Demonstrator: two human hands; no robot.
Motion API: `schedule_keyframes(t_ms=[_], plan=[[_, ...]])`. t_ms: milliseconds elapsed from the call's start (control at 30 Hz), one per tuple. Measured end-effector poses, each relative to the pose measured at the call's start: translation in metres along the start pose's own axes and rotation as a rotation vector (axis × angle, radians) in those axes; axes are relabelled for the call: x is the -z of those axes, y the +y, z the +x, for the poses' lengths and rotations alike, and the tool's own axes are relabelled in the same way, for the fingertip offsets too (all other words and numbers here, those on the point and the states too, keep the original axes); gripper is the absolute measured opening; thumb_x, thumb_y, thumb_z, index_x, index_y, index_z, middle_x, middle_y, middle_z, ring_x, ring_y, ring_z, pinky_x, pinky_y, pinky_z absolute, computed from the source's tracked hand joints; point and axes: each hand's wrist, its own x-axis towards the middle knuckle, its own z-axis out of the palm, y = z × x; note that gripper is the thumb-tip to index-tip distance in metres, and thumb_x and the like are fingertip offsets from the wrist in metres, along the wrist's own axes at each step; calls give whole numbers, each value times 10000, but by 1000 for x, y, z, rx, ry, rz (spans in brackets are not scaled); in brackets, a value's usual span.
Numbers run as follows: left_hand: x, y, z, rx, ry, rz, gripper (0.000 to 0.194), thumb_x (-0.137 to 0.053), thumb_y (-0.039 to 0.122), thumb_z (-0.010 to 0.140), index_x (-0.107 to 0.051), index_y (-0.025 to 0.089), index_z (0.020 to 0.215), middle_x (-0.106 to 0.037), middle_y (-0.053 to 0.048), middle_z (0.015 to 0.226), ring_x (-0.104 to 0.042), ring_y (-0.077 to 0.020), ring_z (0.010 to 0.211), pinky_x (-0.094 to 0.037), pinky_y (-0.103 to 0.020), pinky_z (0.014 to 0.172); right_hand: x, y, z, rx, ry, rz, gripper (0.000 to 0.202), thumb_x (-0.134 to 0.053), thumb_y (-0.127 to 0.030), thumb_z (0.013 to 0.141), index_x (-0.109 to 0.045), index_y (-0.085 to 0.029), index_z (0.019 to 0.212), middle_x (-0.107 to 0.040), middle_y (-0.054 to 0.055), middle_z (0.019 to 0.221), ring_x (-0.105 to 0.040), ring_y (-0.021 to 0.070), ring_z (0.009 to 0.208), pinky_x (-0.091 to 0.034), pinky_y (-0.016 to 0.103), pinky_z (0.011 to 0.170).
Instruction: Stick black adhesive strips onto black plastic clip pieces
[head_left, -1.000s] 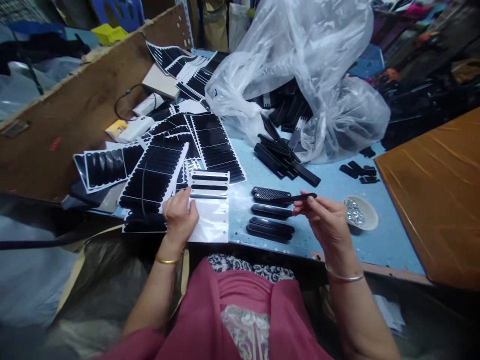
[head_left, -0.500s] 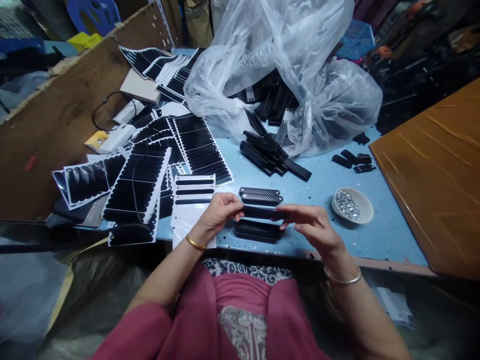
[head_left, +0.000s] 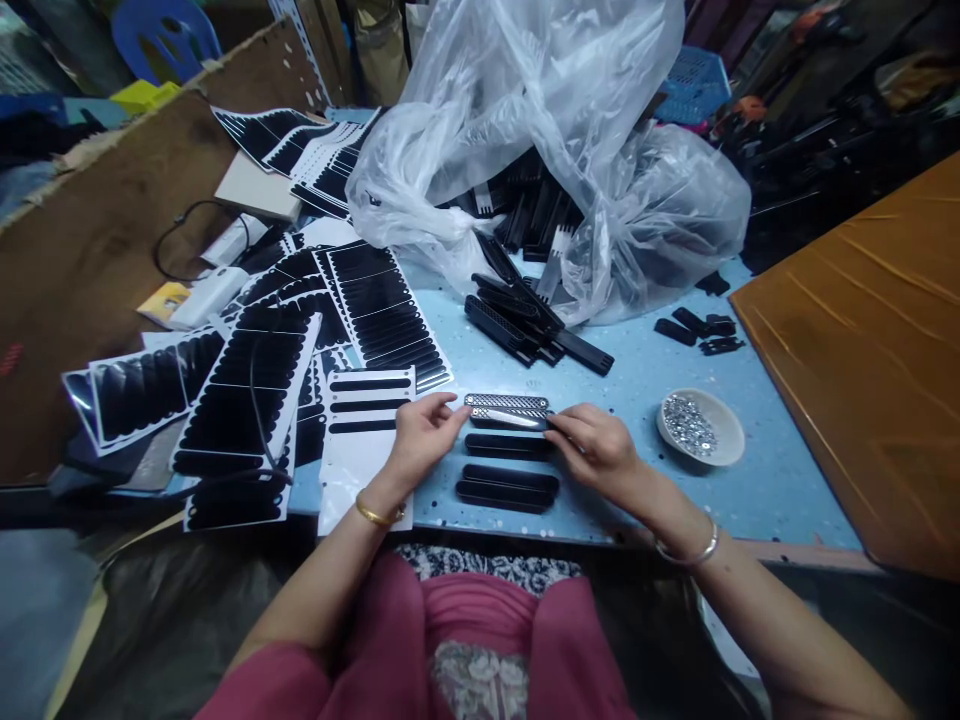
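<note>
My right hand (head_left: 589,440) pinches the right end of a thin glossy black strip (head_left: 510,420), which lies along the lower of two patterned black pieces (head_left: 506,401). At the strip's left end is my left hand (head_left: 427,428), its thumb and forefinger bent around that end. Just below, a smooth black piece (head_left: 506,446) lies flat on the blue table, and two more black pieces (head_left: 506,490) lie together near the front edge. Left of my left hand is a white sheet (head_left: 367,470) with several black strips on it.
Black sticker sheets (head_left: 247,390) cover the left side. A clear plastic bag (head_left: 555,110) with black parts stands at the back. To the right are a white bowl (head_left: 726,430) of small metal pieces and an orange-brown board (head_left: 862,350).
The view has shifted. Both hands have moved from the smooth black piece up to the patterned pieces. A thin glossy strip now shows between them, and the smooth piece lies free.
</note>
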Motion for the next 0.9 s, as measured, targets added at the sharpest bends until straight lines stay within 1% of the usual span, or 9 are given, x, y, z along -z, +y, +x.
schedule_keyframes(t_ms=[33,67,167,267,367,433,633,733,900], plan=[[3,-4,3,-59,42,100,213,-705,343,744,-710,131,735,-610,-2,564,-523,-103,511,-406,-217,515,3,6,-1,-51,-18,25,148,-581,-217,907,-717,-185,956,-692,85,798,-649,188,709,-540,316,642],[5,-9,5,-107,46,195,197,-696,326,749,-701,136,697,-605,0,556,-521,-104,515,-401,-220,524,6,12,-1,-105,-42,53,144,-598,-235,899,-721,-192,961,-696,80,812,-658,185,715,-546,308,638],[5,-20,12,-163,-78,391,118,-700,251,728,-709,142,683,-609,3,547,-526,-107,516,-393,-223,542,6,28,-4,-213,-114,126,146,-641,-283,869,-737,-206,946,-712,72,839,-678,187,726,-561,297,626],[-3,-25,16,-139,-170,446,97,-701,201,717,-745,141,780,-625,6,571,-536,-109,525,-400,-222,554,-6,37,-4,-221,-134,147,153,-633,-288,858,-747,-205,916,-721,77,839,-689,201,746,-570,316,656],[-10,-26,18,-105,-194,409,222,-694,164,719,-757,143,931,-632,11,584,-544,-114,537,-414,-222,564,-18,38,-1,-210,-152,142,169,-611,-276,860,-750,-199,916,-723,83,834,-686,203,746,-571,324,672],[-12,-26,19,-97,-212,361,278,-686,143,722,-752,147,992,-638,12,593,-550,-117,544,-425,-224,574,-24,36,2,-194,-160,141,178,-604,-276,862,-750,-193,920,-726,88,850,-689,204,757,-574,327,679],[-4,-31,17,-108,-250,223,219,-674,139,726,-763,152,926,-653,-1,620,-571,-123,562,-438,-224,579,-29,29,10,-114,-179,94,190,-592,-266,868,-749,-188,943,-748,104,922,-710,224,821,-592,355,726],[-2,-34,16,-76,-250,162,236,-692,160,719,-760,139,945,-653,-5,619,-577,-123,559,-444,-220,566,-30,27,14,-69,-198,35,182,-596,-260,864,-752,-198,936,-758,95,897,-713,229,804,-594,363,719],[-4,-37,16,-69,-260,136,219,-683,167,732,-761,134,934,-673,-21,639,-603,-135,584,-467,-227,582,-31,23,21,-3,-217,-8,182,-589,-255,872,-755,-194,914,-762,102,884,-712,231,770,-588,359,694]])
